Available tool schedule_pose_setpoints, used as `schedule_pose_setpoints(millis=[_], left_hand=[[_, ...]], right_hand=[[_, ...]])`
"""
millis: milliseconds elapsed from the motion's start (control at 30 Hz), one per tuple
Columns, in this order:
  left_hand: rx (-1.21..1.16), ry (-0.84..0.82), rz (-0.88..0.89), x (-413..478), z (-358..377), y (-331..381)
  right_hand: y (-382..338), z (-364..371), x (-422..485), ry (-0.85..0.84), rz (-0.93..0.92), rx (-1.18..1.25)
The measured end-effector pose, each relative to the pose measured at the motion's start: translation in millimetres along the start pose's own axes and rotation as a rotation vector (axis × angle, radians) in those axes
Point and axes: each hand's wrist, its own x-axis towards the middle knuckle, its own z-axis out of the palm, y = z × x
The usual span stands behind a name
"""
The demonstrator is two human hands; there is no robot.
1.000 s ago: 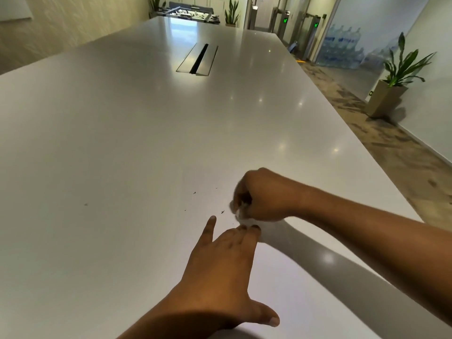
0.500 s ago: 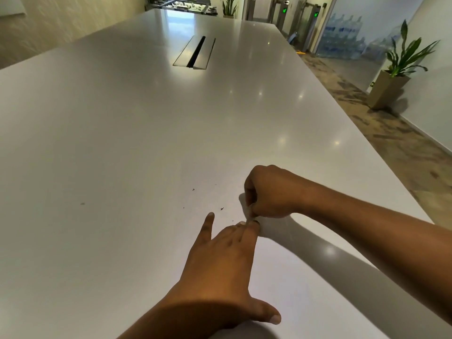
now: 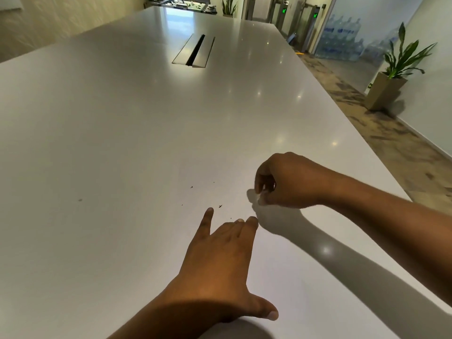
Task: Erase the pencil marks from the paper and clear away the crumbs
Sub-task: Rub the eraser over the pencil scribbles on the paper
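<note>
The paper (image 3: 227, 192), barely told from the white bench (image 3: 97, 143), is found towards the bench's near right edge, pinned flat by the straightened fingers of the left hand (image 3: 220, 265). A small white eraser (image 3: 260, 198) is pinched in the grip of the right hand (image 3: 288, 182), which has been drawn back from the left fingertips it touched half a second ago. A rubbing stroke is judged under way. Dark crumbs (image 3: 220, 206) are left scattered, so clearing is not yet done.
</note>
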Motion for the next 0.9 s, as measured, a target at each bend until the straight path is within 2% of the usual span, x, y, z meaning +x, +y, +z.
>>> schedule_pose_setpoints(millis=[100, 200, 400, 500, 600, 667, 800, 900], left_hand=[[-0.019, -0.002, -0.010, -0.2, -1.4, 0.8], [-0.019, -0.003, -0.015, -0.2, -2.0, 0.9], [-0.018, -0.054, -0.053, 1.2, -4.9, 3.1], [-0.009, -0.058, -0.050, 2.8, -5.4, 3.4], [-0.017, -0.060, -0.057, 4.0, -5.7, 3.5], [-0.013, -0.063, -0.064, 3.9, -4.7, 3.8], [-0.018, -0.053, -0.091, 0.2, -4.8, 7.0], [-0.017, -0.002, -0.040, -2.3, -0.8, 4.4]], right_hand=[[-1.8, 24.6, -10.4, 0.140, -0.097, 0.011], [3.8, 48.3, -26.4, 0.185, -0.085, 0.000], [13.6, 55.3, -64.5, 0.102, -0.123, 0.002], [6.4, 49.8, -71.1, 0.115, -0.150, 0.109], [-6.3, 56.1, -77.5, 0.052, -0.184, 0.158], [-1.5, 61.7, -74.5, 0.083, -0.134, 0.177], [23.6, 60.4, -54.8, 0.265, 0.049, 0.194], [29.9, 58.4, -44.8, 0.291, 0.097, 0.184]])
